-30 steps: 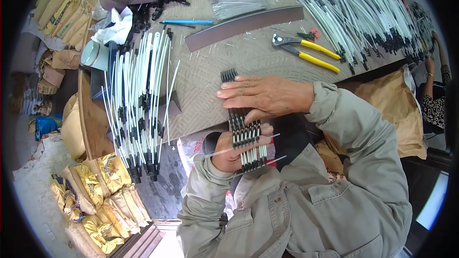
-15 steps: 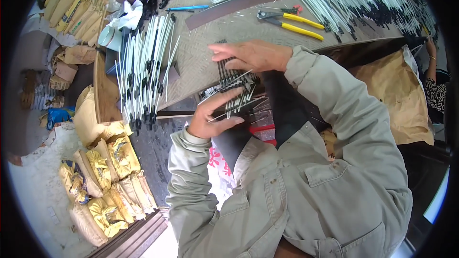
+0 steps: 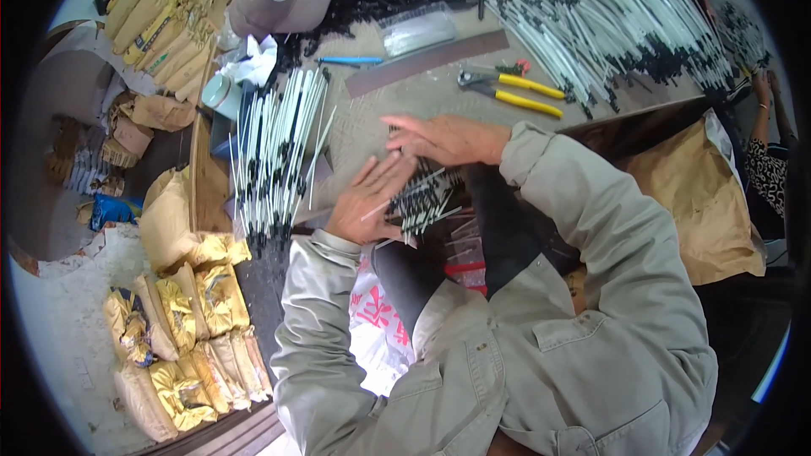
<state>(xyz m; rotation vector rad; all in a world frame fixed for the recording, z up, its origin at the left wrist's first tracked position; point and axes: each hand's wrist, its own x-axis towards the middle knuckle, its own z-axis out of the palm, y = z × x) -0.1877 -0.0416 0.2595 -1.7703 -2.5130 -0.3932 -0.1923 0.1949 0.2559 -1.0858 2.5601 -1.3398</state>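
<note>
Near the middle of the frame we see a bundle of black-and-white rods point(image 3: 425, 204), held up by the near edge of the tabletop point(image 3: 359, 127) and partly hidden by both hands. The rods lie close together, roughly side by side, slanting a little, and their dark stretches give way to short white stretches toward the lower end. The dark parts look ridged and crowded, the white ones smooth and straight, and a few thin pale strips run across them at an angle, sticking out past the sides. At the upper end we make out dark tips beside the fingers of the right hand point(image 3: 460, 140), which covers that end from above. The left hand point(image 3: 356, 207) lies along the left side of the bundle, fingers stretched out toward the right hand, thumb down by the white ends. We cannot tell whether the grip of either hand is closed around the rods, since the fingers hide where they meet. We find similar rods piled loosely at the upper right, the white rod pile point(image 3: 583, 25), and in a smaller stack point(image 3: 279, 148) left of centre. Above the hands lie yellow-handled pliers point(image 3: 528, 102), a long brown strip point(image 3: 427, 65) and a blue pen point(image 3: 351, 60).
</note>
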